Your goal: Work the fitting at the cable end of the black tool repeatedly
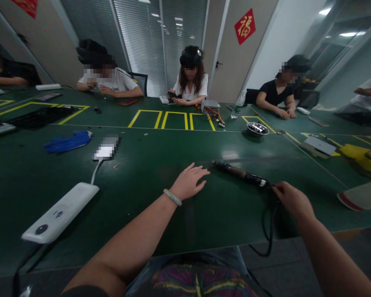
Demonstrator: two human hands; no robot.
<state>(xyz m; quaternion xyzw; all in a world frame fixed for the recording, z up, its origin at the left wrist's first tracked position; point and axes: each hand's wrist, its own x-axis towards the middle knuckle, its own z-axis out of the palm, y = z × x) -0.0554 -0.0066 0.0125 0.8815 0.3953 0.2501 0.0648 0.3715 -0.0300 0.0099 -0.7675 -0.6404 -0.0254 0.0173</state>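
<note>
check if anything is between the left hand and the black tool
Nothing visible: only green tabletop shows between the left hand and the nearer tip of the black tool. The right hand pinches the cord at its other end, outside that gap.

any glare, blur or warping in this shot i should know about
Head view: pale glare on the green tabletop just beyond the black tool; head view: ceiling lights mirrored in the glass panel; head view: door leaning, likely lens distortion; head view: phone pixelated.
</note>
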